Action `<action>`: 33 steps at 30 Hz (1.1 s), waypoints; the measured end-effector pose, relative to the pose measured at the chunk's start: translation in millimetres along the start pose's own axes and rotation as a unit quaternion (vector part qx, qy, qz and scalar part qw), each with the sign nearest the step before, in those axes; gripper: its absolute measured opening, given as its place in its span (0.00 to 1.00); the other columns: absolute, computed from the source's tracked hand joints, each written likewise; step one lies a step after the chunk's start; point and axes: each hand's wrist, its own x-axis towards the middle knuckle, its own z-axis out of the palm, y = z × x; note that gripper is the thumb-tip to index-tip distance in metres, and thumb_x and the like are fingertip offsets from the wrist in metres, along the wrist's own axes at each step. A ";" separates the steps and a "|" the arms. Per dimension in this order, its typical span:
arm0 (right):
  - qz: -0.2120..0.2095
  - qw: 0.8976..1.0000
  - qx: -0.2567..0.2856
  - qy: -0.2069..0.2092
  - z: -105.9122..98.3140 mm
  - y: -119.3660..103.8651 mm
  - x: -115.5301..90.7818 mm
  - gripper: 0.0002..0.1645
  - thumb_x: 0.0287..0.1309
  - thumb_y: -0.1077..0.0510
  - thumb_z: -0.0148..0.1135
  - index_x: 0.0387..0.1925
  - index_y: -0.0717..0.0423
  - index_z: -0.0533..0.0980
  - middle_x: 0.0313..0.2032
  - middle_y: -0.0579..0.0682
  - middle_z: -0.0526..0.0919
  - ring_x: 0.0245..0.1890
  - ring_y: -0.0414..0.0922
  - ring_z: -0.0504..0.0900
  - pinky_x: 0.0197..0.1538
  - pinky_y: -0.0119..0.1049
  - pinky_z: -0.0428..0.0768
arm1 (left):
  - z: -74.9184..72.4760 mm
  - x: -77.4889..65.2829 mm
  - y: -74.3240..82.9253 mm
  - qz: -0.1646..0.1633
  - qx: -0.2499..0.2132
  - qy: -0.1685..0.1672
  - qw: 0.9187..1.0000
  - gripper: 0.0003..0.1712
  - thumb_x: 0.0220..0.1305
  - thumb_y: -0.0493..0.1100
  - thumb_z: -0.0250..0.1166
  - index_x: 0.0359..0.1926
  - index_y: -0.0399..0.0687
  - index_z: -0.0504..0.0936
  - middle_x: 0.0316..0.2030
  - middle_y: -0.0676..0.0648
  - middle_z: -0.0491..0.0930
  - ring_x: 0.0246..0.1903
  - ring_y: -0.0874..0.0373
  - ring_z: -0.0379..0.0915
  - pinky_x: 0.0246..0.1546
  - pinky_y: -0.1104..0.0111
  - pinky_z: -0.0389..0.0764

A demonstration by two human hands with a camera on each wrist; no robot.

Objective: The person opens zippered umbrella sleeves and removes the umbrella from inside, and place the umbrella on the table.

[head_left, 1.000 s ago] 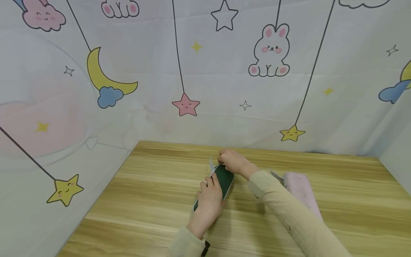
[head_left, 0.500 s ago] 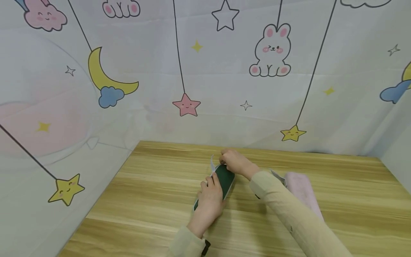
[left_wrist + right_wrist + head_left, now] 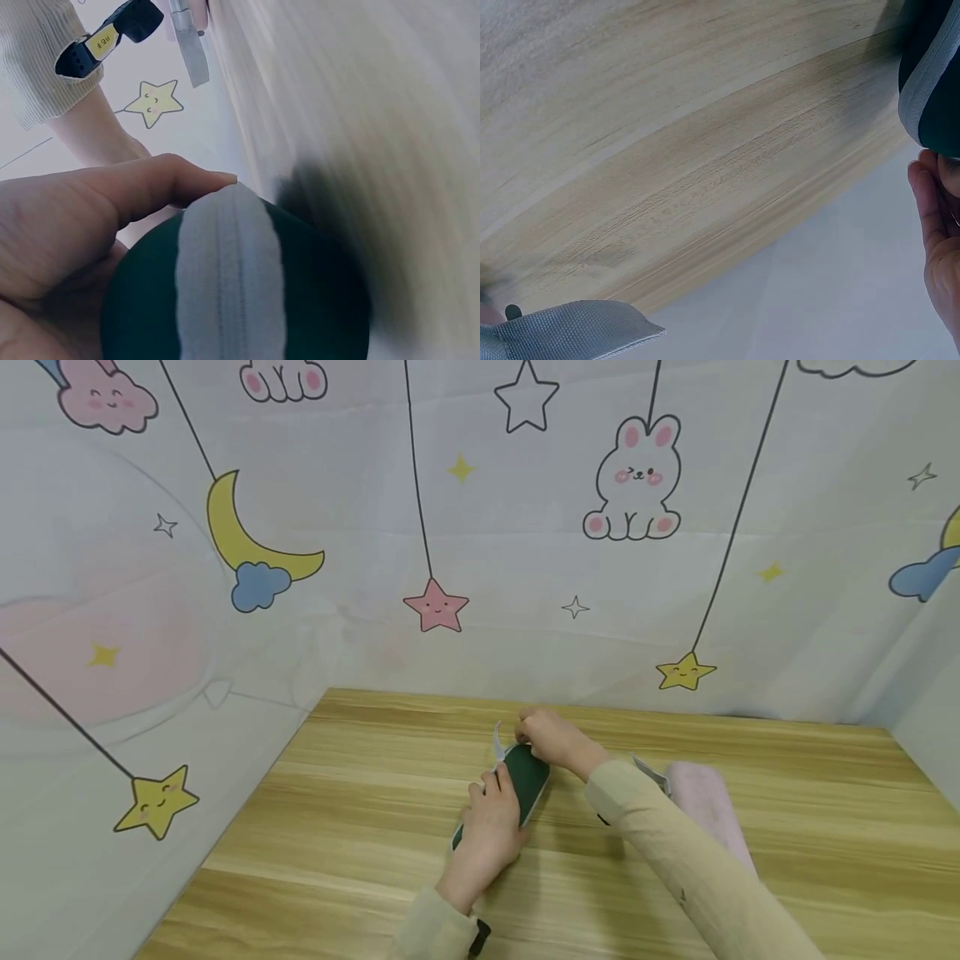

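While the wooden table (image 3: 337, 827) spans the lower frame, pink case (image 3: 707, 800) lies lower right; green case (image 3: 531, 781) lower centre, left hand (image 3: 491, 825) gripping its middle, likely to brace it; right hand (image 3: 555, 741) curls at far tip, any pinch hidden.
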 end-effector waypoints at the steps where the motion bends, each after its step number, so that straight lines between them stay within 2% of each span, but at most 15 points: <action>1: 0.000 1.000 0.000 0.002 0.3 -0.2 -0.1 0.15 0.50 0.77 0.59 0.32 0.59 0.84 0.30 0.51 0.78 0.34 0.47 0.81 0.39 0.34 0.82 | 0.0 -0.1 -0.2 0.000 -0.003 0.000 1.000 0.50 0.49 0.46 0.75 0.68 0.29 0.60 0.59 0.28 0.67 0.54 0.33 0.68 0.38 0.46 0.80; 10: 0.015 1.000 0.014 0.004 -0.4 -0.3 -2.4 0.15 0.50 0.77 0.60 0.32 0.59 0.85 0.29 0.52 0.79 0.33 0.47 0.80 0.39 0.35 0.82 | -1.2 -0.3 -2.1 0.007 -0.019 0.005 1.000 0.50 0.49 0.44 0.75 0.67 0.28 0.60 0.58 0.28 0.67 0.52 0.32 0.68 0.36 0.47 0.80; 17: 0.008 0.999 0.003 0.031 0.8 0.3 -5.1 0.15 0.47 0.78 0.61 0.29 0.58 0.85 0.26 0.50 0.77 0.30 0.45 0.79 0.36 0.35 0.81 | -3.3 0.3 -2.5 0.009 -0.032 -0.006 0.999 0.50 0.50 0.44 0.75 0.67 0.27 0.60 0.59 0.27 0.67 0.54 0.31 0.67 0.38 0.46 0.80; 25: 0.041 0.999 0.004 0.024 3.0 -1.8 -7.4 0.14 0.49 0.77 0.61 0.30 0.59 0.85 0.26 0.51 0.77 0.27 0.43 0.75 0.32 0.33 0.77 | -2.8 0.7 -4.9 0.011 -0.031 -0.011 0.999 0.50 0.50 0.45 0.75 0.68 0.28 0.60 0.56 0.30 0.69 0.48 0.37 0.69 0.33 0.52 0.80; 33: 0.046 0.998 -0.002 0.045 6.1 -2.1 -9.5 0.14 0.49 0.76 0.61 0.27 0.57 0.84 0.24 0.50 0.76 0.25 0.42 0.74 0.30 0.32 0.74 | -2.5 0.9 -5.8 0.013 -0.032 -0.014 0.999 0.51 0.50 0.45 0.75 0.68 0.29 0.60 0.56 0.30 0.69 0.48 0.37 0.69 0.33 0.52 0.80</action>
